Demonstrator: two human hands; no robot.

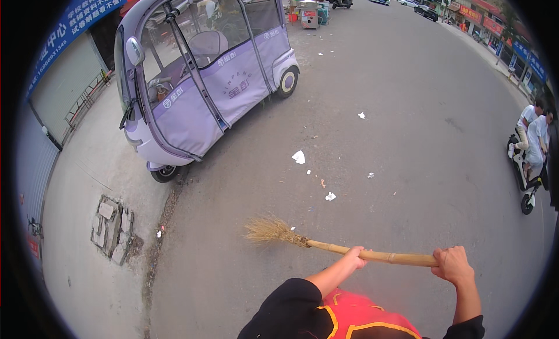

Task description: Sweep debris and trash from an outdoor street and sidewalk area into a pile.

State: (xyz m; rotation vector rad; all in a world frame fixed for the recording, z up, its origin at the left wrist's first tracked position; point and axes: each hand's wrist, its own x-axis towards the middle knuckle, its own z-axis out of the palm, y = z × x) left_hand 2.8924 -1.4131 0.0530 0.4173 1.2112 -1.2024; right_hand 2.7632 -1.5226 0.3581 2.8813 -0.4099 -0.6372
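Observation:
A straw broom (332, 246) with a bamboo handle lies across in front of me, its bristles to the left, low over the road. My left hand (356, 257) is closed around the middle of the handle. At the handle's right end, my right hand (453, 265) is wrapped round it. A tiny white scrap (293, 228) shows beside the bristles. Farther ahead on the asphalt are a crumpled white paper (331, 196), a larger white paper (299, 157) and several small bits of litter.
A lilac covered three-wheeler (204, 77) is parked ahead on the left. Broken paving slabs (112, 228) lie near the roadside seam. Two people ride a white scooter (527, 164) at the right. A metal cart (310, 16) and a dark car (426, 12) stand farther off.

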